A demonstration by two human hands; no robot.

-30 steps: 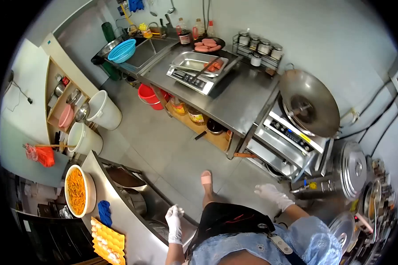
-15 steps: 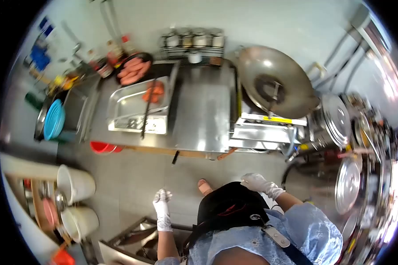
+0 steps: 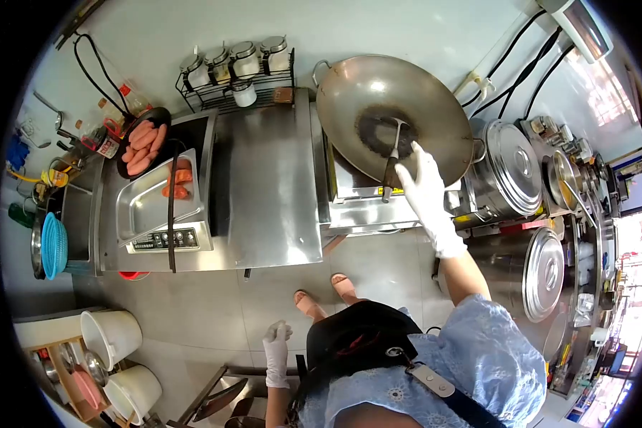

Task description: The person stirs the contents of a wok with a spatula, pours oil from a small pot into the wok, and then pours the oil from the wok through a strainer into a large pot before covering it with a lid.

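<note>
My right hand (image 3: 426, 192), in a white glove, reaches over the near right rim of the large wok (image 3: 349, 89). Its fingers are apart, close beside the dark handle of a spatula (image 3: 390, 175). The spatula's metal end rests inside the wok, and its handle sticks out over the near rim. I cannot see a grip on it. My left hand (image 3: 277, 341), gloved too, hangs low at my left side above the floor. Its fingers are curled in, with no object showing in them.
On the counter's left, pink sausages (image 3: 143, 148) fill a black pan, and redder pieces (image 3: 179, 184) lie in a steel tray (image 3: 130, 214). A long dark rod (image 3: 171, 228) crosses the tray. Jars (image 3: 245, 60) stand in a rack behind. Lidded pots (image 3: 515, 170) stand right of the wok.
My right hand has moved from beside my waist up and forward to the wok and the spatula handle. My left hand stays low. The view has turned, and both feet now show.
</note>
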